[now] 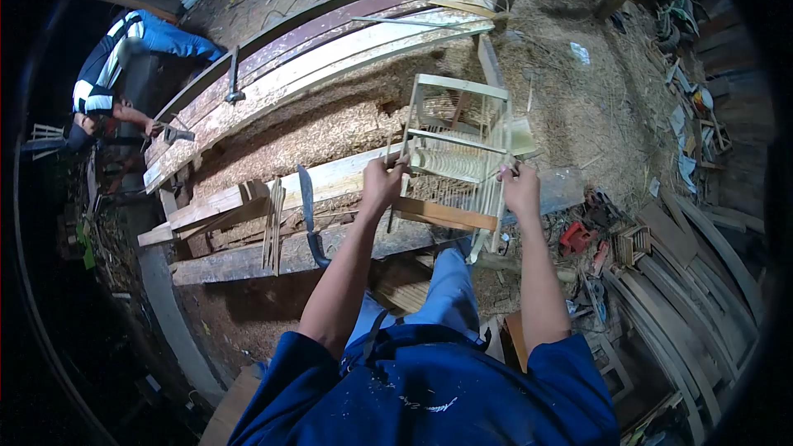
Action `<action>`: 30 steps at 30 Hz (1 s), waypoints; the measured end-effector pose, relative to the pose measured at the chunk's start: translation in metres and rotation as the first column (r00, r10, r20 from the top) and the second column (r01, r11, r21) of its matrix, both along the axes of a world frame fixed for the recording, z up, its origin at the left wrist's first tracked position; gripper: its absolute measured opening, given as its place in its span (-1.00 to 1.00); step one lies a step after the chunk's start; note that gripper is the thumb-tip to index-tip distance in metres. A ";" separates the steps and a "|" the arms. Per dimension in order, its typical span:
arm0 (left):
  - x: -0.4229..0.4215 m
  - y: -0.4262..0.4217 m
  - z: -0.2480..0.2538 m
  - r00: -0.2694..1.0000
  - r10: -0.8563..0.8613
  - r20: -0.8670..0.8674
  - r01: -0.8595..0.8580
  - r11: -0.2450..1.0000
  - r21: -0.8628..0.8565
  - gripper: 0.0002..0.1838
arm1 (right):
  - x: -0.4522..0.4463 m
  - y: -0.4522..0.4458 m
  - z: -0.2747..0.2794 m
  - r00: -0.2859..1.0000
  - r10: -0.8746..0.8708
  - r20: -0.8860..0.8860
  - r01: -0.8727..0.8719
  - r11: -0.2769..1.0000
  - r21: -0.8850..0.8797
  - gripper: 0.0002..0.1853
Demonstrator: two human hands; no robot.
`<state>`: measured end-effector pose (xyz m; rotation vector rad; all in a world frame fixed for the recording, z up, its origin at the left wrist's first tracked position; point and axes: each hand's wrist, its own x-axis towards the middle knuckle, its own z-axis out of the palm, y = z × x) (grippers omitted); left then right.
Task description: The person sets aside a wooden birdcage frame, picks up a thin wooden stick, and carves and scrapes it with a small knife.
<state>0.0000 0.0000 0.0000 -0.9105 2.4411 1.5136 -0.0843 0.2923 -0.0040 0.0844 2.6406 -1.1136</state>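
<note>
A pale wooden cage [460, 140] with thin, closely spaced bars stands upright in front of me, between my hands. My left hand [385, 183] is closed at its left side, where a thin dark stick also runs past the fingers; I cannot tell whether the stick is held too. On the opposite side my right hand [520, 188] is closed on the cage edge. An orange-brown wooden strip [446, 213] crosses the lower part of the cage. Left of my left hand lies a machete [307, 211] with a dark blade, beside a bundle of thin sticks [274, 227].
Long planks [330, 66] form a bench heaped with wood shavings [281, 139]. A hammer [235, 76] rests on it. At the left, a co-worker [124, 49] has a hand on a tool. A red tool [576, 237] and curved wooden pieces [661, 322] lie right.
</note>
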 end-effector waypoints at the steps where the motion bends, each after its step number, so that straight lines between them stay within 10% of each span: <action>1: 0.004 0.001 0.005 1.000 -0.013 -0.023 0.013 1.000 -0.011 -0.67 | 0.004 -0.001 0.000 0.999 -0.027 0.042 0.028 0.999 -0.024 -0.73; 9: 0.055 -0.041 0.052 0.982 0.185 -0.024 -0.179 0.971 0.160 -0.56 | 0.041 -0.063 0.056 0.996 -0.044 -0.074 0.037 0.994 -0.099 -0.72; 18: 0.212 -0.192 0.081 0.930 0.363 -0.055 -0.366 0.929 -0.050 -0.64 | 0.130 -0.248 0.076 0.981 0.195 -0.010 -0.191 0.948 -0.255 -0.61; 30: 0.334 -0.274 0.003 0.872 0.485 -0.070 -0.490 0.864 -0.113 -0.65 | 0.213 -0.350 0.007 0.943 0.332 0.026 -0.316 0.918 -0.240 -0.75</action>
